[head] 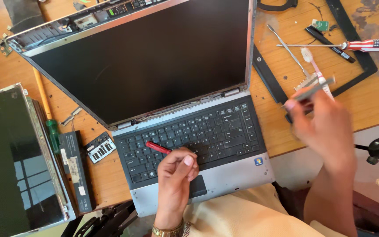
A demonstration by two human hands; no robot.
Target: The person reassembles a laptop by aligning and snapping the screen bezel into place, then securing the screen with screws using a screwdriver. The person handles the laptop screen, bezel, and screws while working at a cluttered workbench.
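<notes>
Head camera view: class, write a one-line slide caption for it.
Left hand holds a red tool over an opened laptop's keyboard; blurred right hand lifts a slim metal tool.

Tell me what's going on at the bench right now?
A person is working on an open laptop with its screen frame removed. The left hand rests over the keyboard, holding a small red tool. The right hand, blurred, is lifted above the table's right side, holding a thin grey metal tool. A red-handled screwdriver, a toothbrush and the black bezel lie on the wooden table.

Red tool (157,147), black-keyed silver laptop (224,175)
</notes>
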